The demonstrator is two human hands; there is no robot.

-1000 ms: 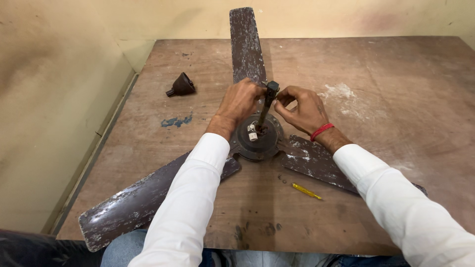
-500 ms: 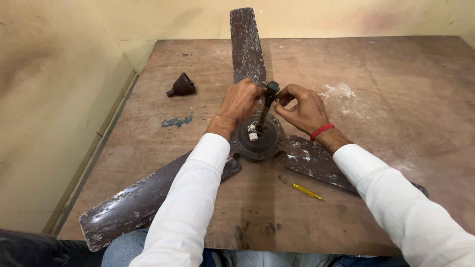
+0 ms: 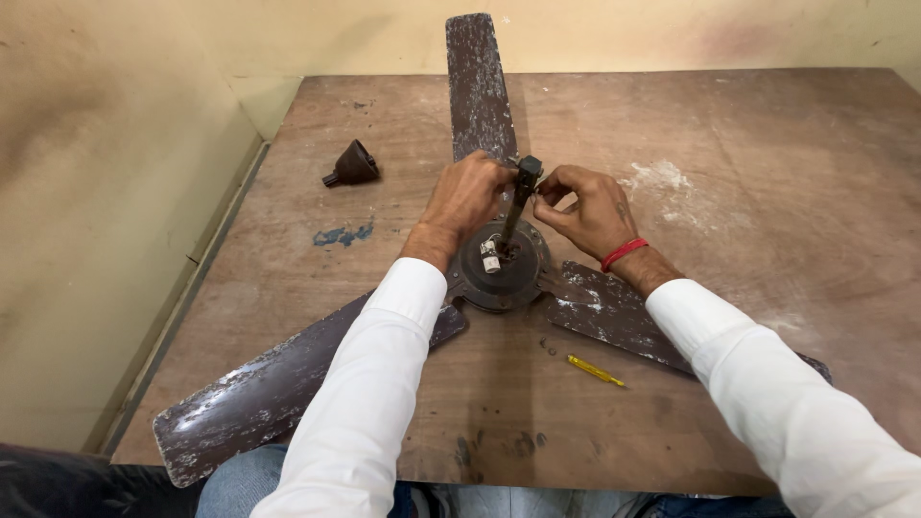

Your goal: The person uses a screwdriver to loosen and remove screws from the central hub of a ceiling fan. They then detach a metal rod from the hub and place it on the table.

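An old brown ceiling fan lies flat on a wooden table [image 3: 767, 153], its round motor hub [image 3: 499, 273] in the middle and its three worn blades [image 3: 475, 82] spread out. A dark rod [image 3: 518, 197] stands up from the hub, with a small white wire connector [image 3: 489, 257] at its foot. My left hand [image 3: 470, 197] is closed around the top of the rod from the left. My right hand [image 3: 587, 206], with a red thread at the wrist, pinches the rod's top end from the right.
A dark cone-shaped fan cover [image 3: 352, 165] lies on the table at the left. A small yellow screwdriver [image 3: 595, 370] lies near the front, right of the hub. Blue paint marks [image 3: 341, 233] and white powder [image 3: 662, 177] stain the board. A wall runs along the left side.
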